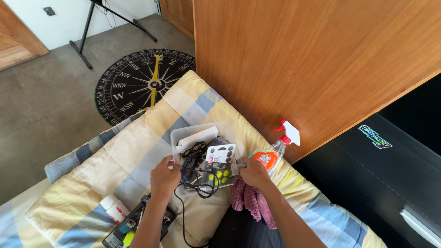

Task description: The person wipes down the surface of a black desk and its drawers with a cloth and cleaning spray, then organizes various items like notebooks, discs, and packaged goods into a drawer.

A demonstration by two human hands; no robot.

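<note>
At the far left, a white bottle (115,206) and a black case (138,225) lie on the quilt (138,138), apart from the work. Your left hand (164,177) sits at the left wall of the clear plastic box (183,134), fingers curled narrowly on its rim, so it seems to be steadying the box. The box rests on the quilt straight in front of you. It holds a white carton at the back, a knot of black cables (195,177) spilling over its near edge, and a card of small rubber tips (219,163) lying on top.

Your right hand (254,173) is at the card's right edge with the fingers drawn together. I cannot tell whether they pinch the card or the box wall. A pink cloth (250,200) lies just under that wrist, and a spray bottle (272,156) leans just beyond it.

You look to be sorting the box's contents. Lifting anything out calls for a firm hold on the box, because the cables loop over the card.
</note>
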